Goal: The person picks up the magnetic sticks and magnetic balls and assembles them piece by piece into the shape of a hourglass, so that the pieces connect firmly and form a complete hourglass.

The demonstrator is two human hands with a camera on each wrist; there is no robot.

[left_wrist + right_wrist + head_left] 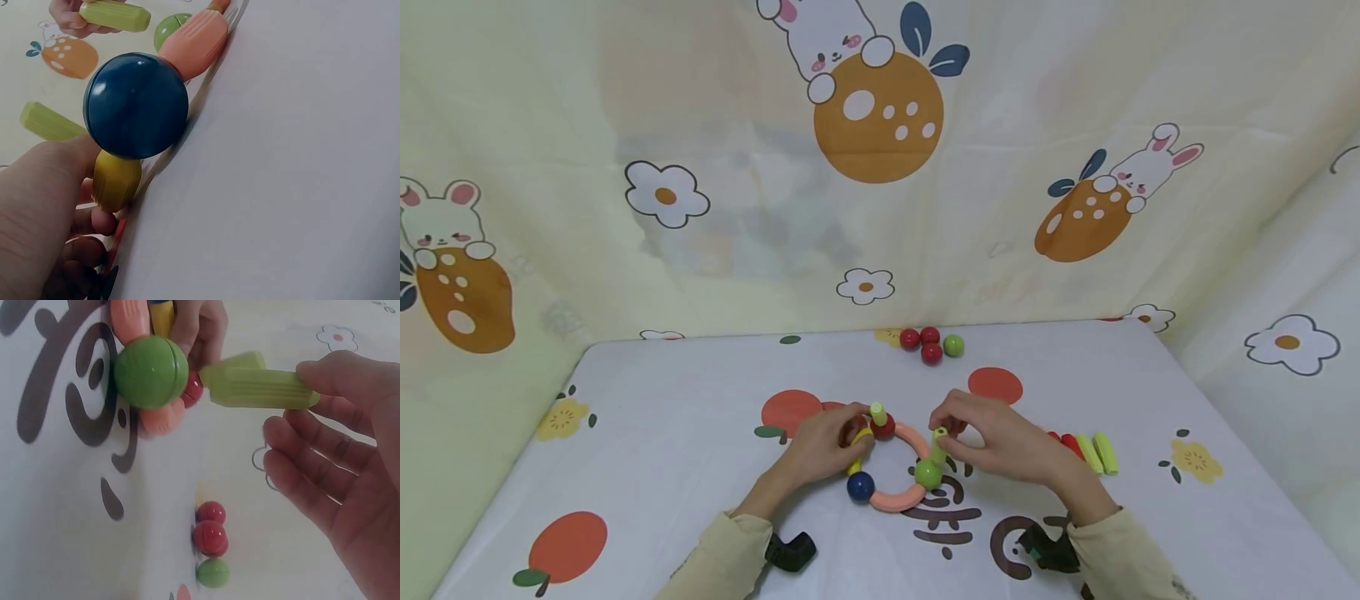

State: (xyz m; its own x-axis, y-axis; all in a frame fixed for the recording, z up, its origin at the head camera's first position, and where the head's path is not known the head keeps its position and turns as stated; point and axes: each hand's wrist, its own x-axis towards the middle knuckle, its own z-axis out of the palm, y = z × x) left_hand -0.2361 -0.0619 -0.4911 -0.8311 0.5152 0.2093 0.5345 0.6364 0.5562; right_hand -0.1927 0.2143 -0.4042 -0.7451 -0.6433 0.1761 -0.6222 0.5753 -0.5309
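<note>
A ring of curved rods and balls lies on the table: pink rods (898, 501), a yellow rod (854, 467), a blue ball (861, 487), a green ball (928, 475) and a red ball (884, 427). From the red ball a light green stick (877, 412) stands upright. My left hand (818, 443) grips the ring's left side by the yellow rod, its fingertips partly hidden. My right hand (1000, 433) pinches another light green stick (259, 389) by one end between thumb and finger. The right wrist view shows a gap between that stick's free end and the green ball.
Several loose balls, red (932, 354) and green (953, 346), sit near the table's back edge. Right of my right hand lie green sticks (1105, 453) and red ones (1071, 444), partly covered by the forearm. A patterned curtain (737, 250) hangs behind the table.
</note>
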